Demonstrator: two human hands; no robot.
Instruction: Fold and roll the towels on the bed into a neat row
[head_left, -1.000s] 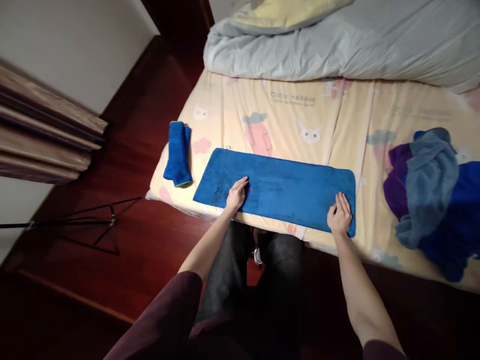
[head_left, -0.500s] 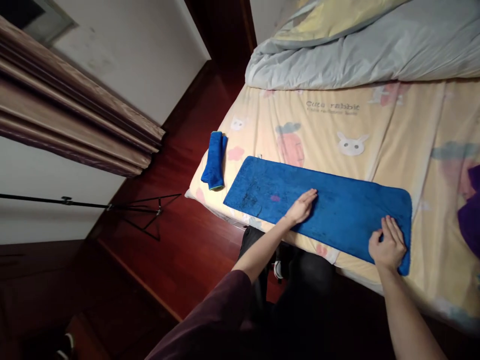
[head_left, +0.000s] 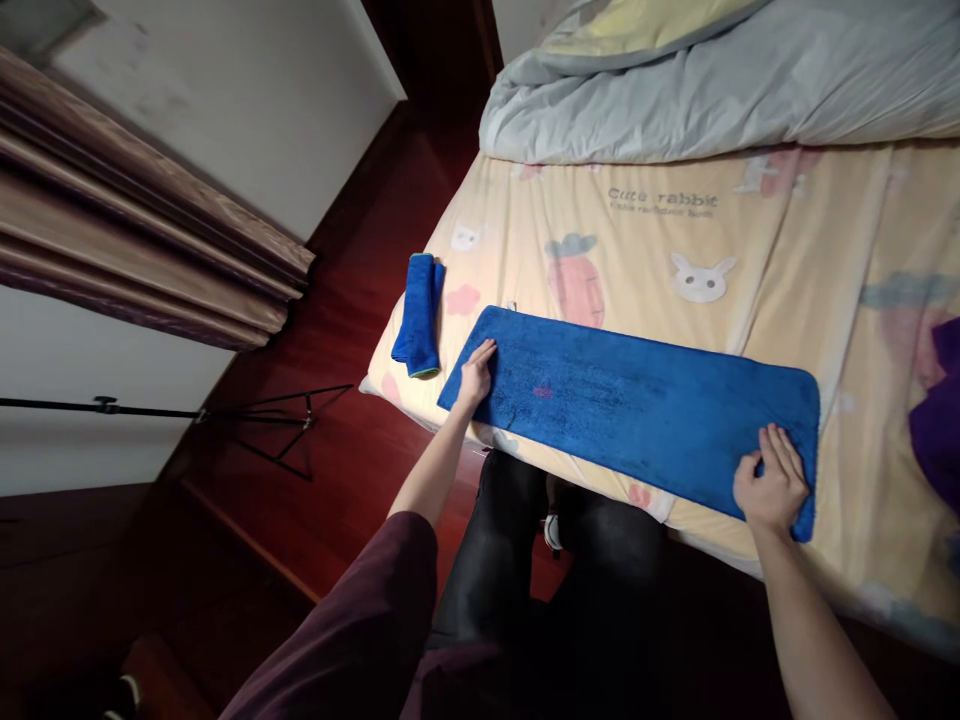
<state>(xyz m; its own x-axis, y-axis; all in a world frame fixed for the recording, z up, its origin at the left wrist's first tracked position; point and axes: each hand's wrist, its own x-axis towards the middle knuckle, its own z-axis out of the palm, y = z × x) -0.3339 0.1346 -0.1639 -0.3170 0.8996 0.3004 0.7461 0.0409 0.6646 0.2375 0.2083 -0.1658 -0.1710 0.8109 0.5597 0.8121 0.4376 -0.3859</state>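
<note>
A long blue towel (head_left: 637,400) lies flattened along the near edge of the bed, with a small pinkish mark toward its left part. On its left end rests my left hand (head_left: 476,373), fingers stretched out on the cloth. My right hand (head_left: 772,480) lies on the towel's right end, fingers extended and thumb a little apart, holding nothing. Just left of the towel, a second blue towel (head_left: 420,315) with green edging lies folded into a narrow strip on the bed's corner.
The bed sheet (head_left: 675,240) is yellow with rabbit and carrot prints. A grey quilt (head_left: 637,110) is bunched at the back. Purple cloth (head_left: 937,430) lies at the right. A black tripod stand (head_left: 300,430) is on the floor, left, near a curtain (head_left: 150,220).
My left hand has slid left across the blue towel from its middle to its left end. My right hand has stayed on the right end. The view has shifted slightly.
</note>
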